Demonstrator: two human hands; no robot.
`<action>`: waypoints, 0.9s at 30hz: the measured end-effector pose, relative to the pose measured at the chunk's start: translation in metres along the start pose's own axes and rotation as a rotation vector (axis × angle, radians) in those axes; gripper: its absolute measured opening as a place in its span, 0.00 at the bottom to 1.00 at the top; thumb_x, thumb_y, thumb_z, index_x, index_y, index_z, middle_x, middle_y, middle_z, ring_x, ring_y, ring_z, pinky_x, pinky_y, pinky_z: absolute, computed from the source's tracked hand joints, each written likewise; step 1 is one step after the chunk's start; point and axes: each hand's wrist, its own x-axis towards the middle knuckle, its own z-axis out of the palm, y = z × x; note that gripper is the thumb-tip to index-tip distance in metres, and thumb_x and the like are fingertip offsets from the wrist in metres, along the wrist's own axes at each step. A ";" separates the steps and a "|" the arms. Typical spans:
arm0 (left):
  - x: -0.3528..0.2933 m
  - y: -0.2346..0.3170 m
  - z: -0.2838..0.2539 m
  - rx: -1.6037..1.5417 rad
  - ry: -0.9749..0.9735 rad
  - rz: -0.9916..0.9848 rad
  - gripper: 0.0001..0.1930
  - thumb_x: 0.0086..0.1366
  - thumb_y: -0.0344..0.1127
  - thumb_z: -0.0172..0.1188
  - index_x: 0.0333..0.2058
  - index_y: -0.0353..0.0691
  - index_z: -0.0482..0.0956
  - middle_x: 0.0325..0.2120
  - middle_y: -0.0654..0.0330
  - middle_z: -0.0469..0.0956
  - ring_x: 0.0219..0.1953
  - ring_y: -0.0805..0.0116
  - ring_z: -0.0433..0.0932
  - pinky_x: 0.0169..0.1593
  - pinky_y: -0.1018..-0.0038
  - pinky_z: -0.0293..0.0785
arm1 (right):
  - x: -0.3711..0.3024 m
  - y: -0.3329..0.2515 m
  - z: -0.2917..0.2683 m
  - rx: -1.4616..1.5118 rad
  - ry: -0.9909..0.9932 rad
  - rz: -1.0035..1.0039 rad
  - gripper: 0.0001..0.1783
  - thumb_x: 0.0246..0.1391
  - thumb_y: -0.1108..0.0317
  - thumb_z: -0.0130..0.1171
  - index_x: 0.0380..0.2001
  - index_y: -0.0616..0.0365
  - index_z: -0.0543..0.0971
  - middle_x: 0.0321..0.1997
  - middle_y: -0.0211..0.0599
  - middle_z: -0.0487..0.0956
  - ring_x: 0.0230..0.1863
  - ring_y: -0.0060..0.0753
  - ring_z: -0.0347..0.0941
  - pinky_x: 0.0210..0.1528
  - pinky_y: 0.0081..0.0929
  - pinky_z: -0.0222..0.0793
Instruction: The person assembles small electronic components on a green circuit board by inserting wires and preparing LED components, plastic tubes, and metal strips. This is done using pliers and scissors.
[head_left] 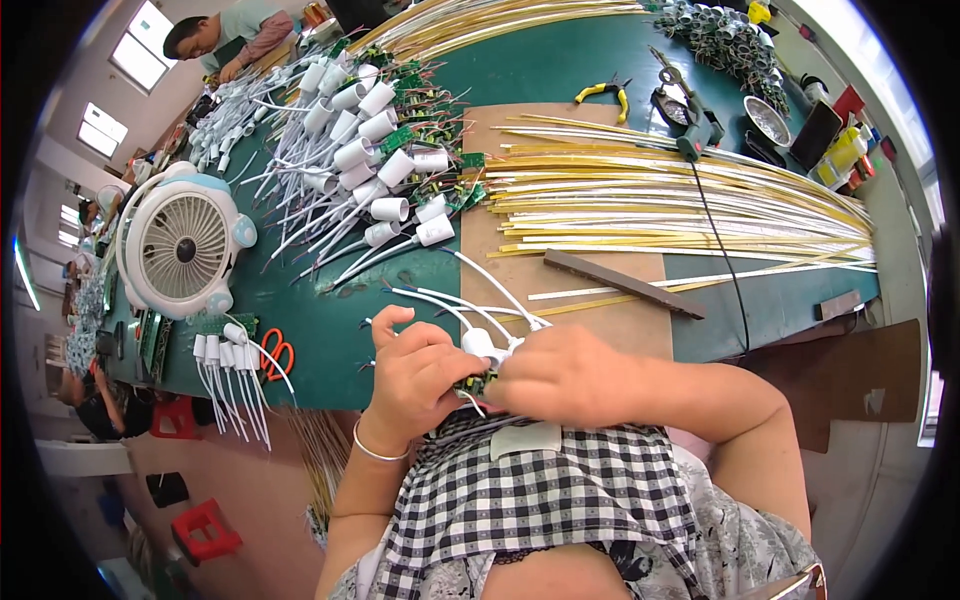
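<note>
The left hand point(415, 372) is gripping a circuit board point(470, 384), the closed right hand point(560, 375) is apparently fitting a white cap point(478, 342), the next move likely needing careful alignment.

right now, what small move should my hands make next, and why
Perhaps ease the green circuit board toward the white cap: your left hand seems to grip it, your right hand is beside it, and the board shows outside the cap; whether the two join is hidden.
</note>
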 end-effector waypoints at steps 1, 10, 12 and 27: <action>-0.001 0.000 0.000 0.015 -0.012 0.029 0.07 0.43 0.34 0.66 0.24 0.53 0.79 0.17 0.75 0.74 0.25 0.77 0.72 0.51 0.64 0.53 | 0.001 -0.001 0.000 -0.072 0.006 -0.152 0.14 0.50 0.61 0.59 0.38 0.56 0.74 0.33 0.34 0.74 0.31 0.34 0.73 0.28 0.32 0.68; -0.009 0.009 -0.011 0.133 0.078 0.241 0.08 0.48 0.33 0.63 0.26 0.57 0.76 0.23 0.79 0.77 0.28 0.80 0.73 0.55 0.64 0.50 | -0.005 0.024 -0.022 0.666 0.056 0.038 0.26 0.62 0.49 0.41 0.44 0.64 0.73 0.46 0.46 0.74 0.47 0.45 0.70 0.50 0.37 0.65; -0.009 0.010 -0.014 0.152 0.074 0.250 0.09 0.48 0.32 0.63 0.27 0.57 0.76 0.22 0.78 0.76 0.29 0.80 0.73 0.55 0.64 0.50 | -0.011 0.026 -0.011 0.726 -0.063 0.021 0.27 0.63 0.48 0.38 0.46 0.63 0.71 0.49 0.48 0.72 0.51 0.48 0.67 0.54 0.39 0.61; -0.004 -0.004 -0.006 0.022 -0.121 -0.010 0.11 0.46 0.33 0.64 0.31 0.51 0.78 0.19 0.72 0.73 0.25 0.73 0.71 0.46 0.65 0.56 | -0.035 0.007 -0.003 0.271 -0.205 0.290 0.12 0.51 0.67 0.57 0.39 0.55 0.72 0.38 0.37 0.71 0.34 0.43 0.73 0.35 0.35 0.70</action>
